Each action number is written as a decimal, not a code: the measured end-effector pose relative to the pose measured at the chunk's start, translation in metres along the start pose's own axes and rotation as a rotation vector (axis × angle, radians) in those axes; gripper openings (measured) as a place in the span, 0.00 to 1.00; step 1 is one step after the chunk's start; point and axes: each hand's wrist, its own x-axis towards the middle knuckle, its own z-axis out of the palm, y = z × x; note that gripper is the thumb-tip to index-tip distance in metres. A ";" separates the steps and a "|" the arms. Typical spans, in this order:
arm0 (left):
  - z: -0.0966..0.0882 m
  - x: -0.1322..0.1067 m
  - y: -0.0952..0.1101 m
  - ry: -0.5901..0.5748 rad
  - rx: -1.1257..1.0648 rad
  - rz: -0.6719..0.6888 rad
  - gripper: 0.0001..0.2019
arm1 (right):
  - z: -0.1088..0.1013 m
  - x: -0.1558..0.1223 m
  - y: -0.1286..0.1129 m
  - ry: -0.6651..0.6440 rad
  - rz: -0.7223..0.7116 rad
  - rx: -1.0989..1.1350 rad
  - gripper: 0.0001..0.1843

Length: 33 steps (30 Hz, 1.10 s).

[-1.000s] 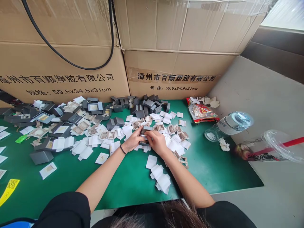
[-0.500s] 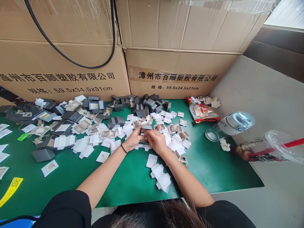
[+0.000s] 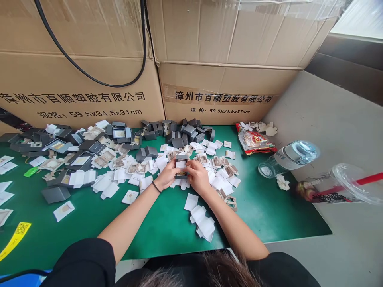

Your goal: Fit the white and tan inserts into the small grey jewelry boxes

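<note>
Between my two hands is a small dark grey box [image 3: 181,158], its lid raised and a white piece showing inside. My left hand [image 3: 168,175] is closed on the box's left side. The fingers of my right hand [image 3: 197,175] are bent in at its right side, closed on the box edge. Around both hands lie white folded cards [image 3: 161,162] and beige box inserts [image 3: 220,161]. Nearer me, a small stack of white folded papers [image 3: 206,227] rests on the green table [image 3: 167,223].
Dark grey boxes [image 3: 190,129] are heaped at the back, with more open boxes [image 3: 83,157] at left. Large cardboard cartons [image 3: 215,87] stand behind. At right are a snack bag [image 3: 254,139], a clear bottle [image 3: 287,159] and a plastic cup [image 3: 332,187]. A black cable [image 3: 89,75] hangs above.
The grey box's lid has swung up, so the white piece inside now shows. Both hands stay in nearly the same place.
</note>
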 end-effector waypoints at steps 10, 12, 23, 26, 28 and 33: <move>0.004 -0.003 0.005 -0.015 -0.003 -0.015 0.30 | 0.006 0.000 0.002 -0.083 0.074 0.047 0.21; 0.004 -0.003 0.005 -0.020 -0.001 -0.006 0.30 | 0.006 0.000 0.004 -0.093 0.079 0.069 0.21; -0.001 0.000 0.004 -0.064 -0.002 -0.032 0.29 | 0.004 0.003 0.005 -0.142 0.095 0.096 0.17; 0.000 -0.001 0.004 -0.048 -0.010 -0.033 0.29 | 0.003 0.003 0.005 -0.149 0.103 0.089 0.18; 0.002 -0.001 0.005 -0.039 -0.016 -0.036 0.29 | 0.003 0.003 0.005 -0.148 0.103 0.090 0.18; 0.003 -0.002 0.006 -0.039 -0.045 -0.035 0.27 | 0.000 0.003 0.003 -0.139 0.100 0.062 0.20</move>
